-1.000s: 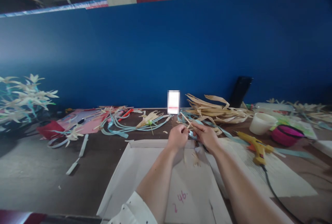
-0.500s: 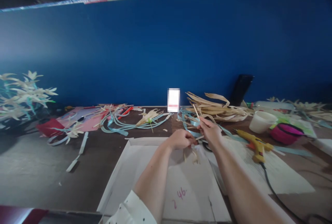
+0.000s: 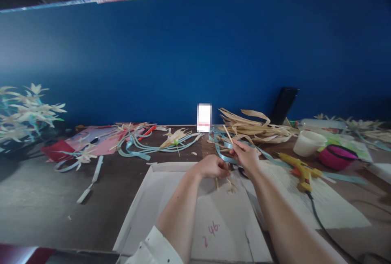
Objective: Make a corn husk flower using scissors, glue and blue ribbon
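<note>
My right hand [image 3: 245,158] is closed around a thin pale stick [image 3: 227,134], which slants up and to the left out of its fingers. Just left of it, my left hand [image 3: 214,166] hangs low over the far end of a white cardboard tray [image 3: 161,199], its fingers pinched together. Whatever those fingertips hold is too small to make out. Below them, small pale husk scraps [image 3: 231,186] lie on the cardboard. Behind both hands run light blue ribbons [image 3: 224,157] and a heap of dried corn husks [image 3: 259,127].
On the right are a yellow glue gun [image 3: 302,170] with a trailing cord, a written paper sheet [image 3: 332,207], a white cup [image 3: 309,143] and a magenta pouch [image 3: 337,157]. Husk flowers [image 3: 33,111] stand far left; a blue wall [image 3: 183,52] closes the back.
My right hand has shifted slightly left and up with the stick, whose lower end no longer shows between the hands. My left hand stays nearly in place.
</note>
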A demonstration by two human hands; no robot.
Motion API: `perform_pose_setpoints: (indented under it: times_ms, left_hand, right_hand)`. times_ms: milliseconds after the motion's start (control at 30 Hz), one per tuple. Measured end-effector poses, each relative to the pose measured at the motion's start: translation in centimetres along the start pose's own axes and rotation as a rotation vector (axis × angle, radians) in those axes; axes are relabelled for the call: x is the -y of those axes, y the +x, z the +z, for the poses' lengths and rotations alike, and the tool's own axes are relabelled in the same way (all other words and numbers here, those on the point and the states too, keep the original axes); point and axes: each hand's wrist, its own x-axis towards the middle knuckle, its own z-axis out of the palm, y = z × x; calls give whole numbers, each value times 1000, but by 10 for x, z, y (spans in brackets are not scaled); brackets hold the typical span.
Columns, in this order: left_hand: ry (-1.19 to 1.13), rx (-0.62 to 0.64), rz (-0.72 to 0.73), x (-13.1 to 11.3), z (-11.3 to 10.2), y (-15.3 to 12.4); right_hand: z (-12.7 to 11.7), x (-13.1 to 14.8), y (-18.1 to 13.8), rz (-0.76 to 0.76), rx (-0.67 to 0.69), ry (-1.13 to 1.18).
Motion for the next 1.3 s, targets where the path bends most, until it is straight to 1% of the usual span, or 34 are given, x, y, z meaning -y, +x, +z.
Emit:
perform_pose_setpoints:
  times_ms: [67,267,400,667,767,1000,1200,1300]
  left_hand:
    - [17,13,13,1,-1,-1]
    - [165,40,40,-1,-3,-2]
    - [173,94,3,-1,-2,-1]
    - [188,109,-53,-2,2,-1]
    - [178,96,-66,-1,1,-1]
    - [118,39,-1,6,-4,-1]
    - [118,-41,-25,3,-3,-1]
    - [123,-21,-46,1,-5,-3]
  right_hand:
    - [0,-2,1,0,-3,5]
    - [0,-1,0,27,10,29]
    - [1,4,-2,38,18,16]
    - [2,5,-3,23,30,6]
    - [1,4,-3,37,27,5]
    - [1,4,-3,31,39,4]
    - [2,4,-3,35,29,9]
    - [2,8,-5,41,34,6]
